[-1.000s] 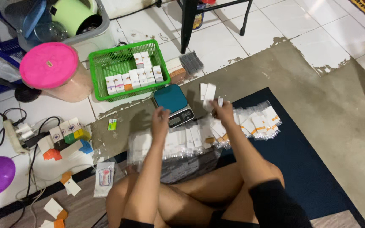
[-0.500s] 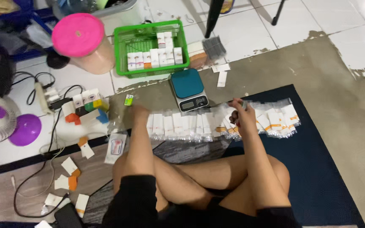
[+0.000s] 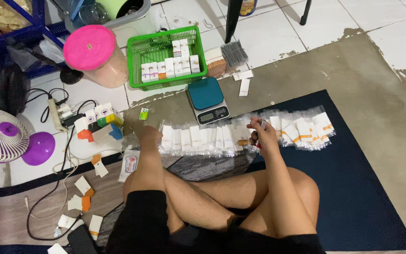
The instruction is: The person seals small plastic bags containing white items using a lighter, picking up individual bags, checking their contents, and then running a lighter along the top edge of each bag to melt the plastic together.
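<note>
Left hand flat, fingers loose, on left end of the clear packet row on the floor | right hand pinching one small packet, possibly a sachet, above the row | digital scale just behind | green basket beyond

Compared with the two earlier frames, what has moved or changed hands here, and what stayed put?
The left hand came off the kitchen scale and now rests at the left end of the row of clear sachets. The right hand dropped from beside the scale to the row and now pinches a small item, too small to identify. The scale, the green basket and the pink-lidded jar stayed put.
</note>
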